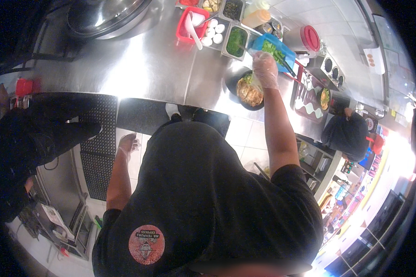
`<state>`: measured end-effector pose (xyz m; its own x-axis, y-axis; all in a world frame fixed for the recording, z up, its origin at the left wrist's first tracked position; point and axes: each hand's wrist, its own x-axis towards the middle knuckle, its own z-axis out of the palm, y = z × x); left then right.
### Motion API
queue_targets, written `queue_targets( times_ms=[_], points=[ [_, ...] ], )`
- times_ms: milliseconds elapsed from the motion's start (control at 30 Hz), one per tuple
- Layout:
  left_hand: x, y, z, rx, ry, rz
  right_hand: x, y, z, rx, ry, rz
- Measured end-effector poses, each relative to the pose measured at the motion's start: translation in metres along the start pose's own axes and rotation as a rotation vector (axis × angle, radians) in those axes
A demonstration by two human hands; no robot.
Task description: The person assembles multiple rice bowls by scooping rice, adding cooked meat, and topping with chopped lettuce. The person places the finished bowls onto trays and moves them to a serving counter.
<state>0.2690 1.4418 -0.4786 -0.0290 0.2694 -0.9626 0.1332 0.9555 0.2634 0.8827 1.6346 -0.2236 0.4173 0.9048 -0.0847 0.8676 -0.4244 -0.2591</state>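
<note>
My right hand (pixel 265 69), in a clear plastic glove, is stretched over the counter at the near left side of a blue container (pixel 287 56) of green leaves. Its fingers point away from me and are mostly hidden by the back of the hand. Just left of the wrist stands a dark bowl (pixel 232 83) with browned food (pixel 249 91) and some green leaves in it. My left hand (pixel 128 144), also gloved, hangs low at my side, away from the counter. Its fingers are loosely apart, and nothing shows in them.
Beyond the bowl are a metal tray of chopped greens (pixel 236 41), white eggs (pixel 212 32) and a red tub (pixel 186 37) with a white scoop. A brown tray (pixel 305 104) with another bowl (pixel 325 99) lies right. People stand at the left and right (pixel 349 134).
</note>
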Motion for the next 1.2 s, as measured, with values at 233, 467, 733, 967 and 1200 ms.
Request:
queue_targets(
  times_ms=[233,467,733,967,1200],
  points=[
    [-0.007,0.015,-0.001,-0.043,-0.031,0.054,-0.007,0.005,-0.002,0.112,0.036,-0.029],
    [0.004,0.004,-0.006,0.015,-0.004,-0.042,-0.045,0.029,-0.056,0.129,0.048,-0.048],
    [0.007,-0.004,-0.003,0.033,-0.015,-0.001,-0.147,0.081,-0.07,-0.201,-0.053,-0.146],
    [0.04,0.019,-0.02,0.026,-0.107,0.001,-0.15,0.091,-0.033,-0.237,-0.116,-0.16],
    [0.013,0.048,-0.002,0.077,-0.034,0.081,-0.152,0.094,-0.036,-0.241,-0.121,-0.14]
  ],
)
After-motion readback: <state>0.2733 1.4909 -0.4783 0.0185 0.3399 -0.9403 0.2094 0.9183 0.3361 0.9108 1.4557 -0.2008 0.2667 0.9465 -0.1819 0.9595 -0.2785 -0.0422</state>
